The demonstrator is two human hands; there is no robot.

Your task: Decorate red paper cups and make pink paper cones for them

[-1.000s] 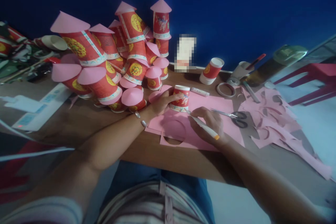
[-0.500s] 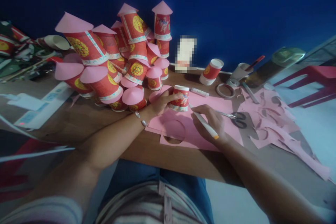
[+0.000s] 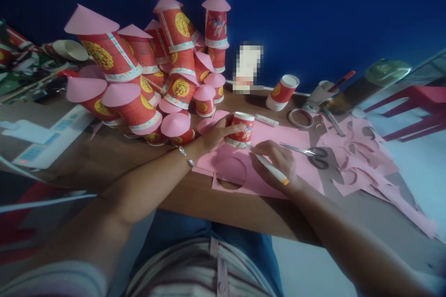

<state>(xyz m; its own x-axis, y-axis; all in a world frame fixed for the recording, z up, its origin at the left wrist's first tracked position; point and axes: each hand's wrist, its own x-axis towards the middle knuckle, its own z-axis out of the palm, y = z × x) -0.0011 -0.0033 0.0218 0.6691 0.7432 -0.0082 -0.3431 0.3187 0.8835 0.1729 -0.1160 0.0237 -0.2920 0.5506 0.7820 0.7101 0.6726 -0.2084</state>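
Blue wall right across the back, and below it the big brown table! Up on its left half leans a crowd of pink-roofed cups, red bodies piled at all angles, while a red stool stands off to the far right. Pink scraps sprawl over the right side, and in front of the person lies the pink sheet, a round cut showing near its front edge. Now the hands: the left hand is wrapped around the side of a red cup, thumb across the front, and that cup stands on the pink paper just right of the stack. Opposite, the right hand has its fingers closed on a slim white pen, orange at the back end, its tip right by the cup's bottom edge; whether it touches, I can't tell! Just beyond that hand, the scissors lie with dark handles to the right; farther back, a tape roll lies flat, and a small white tube sits behind the cup.
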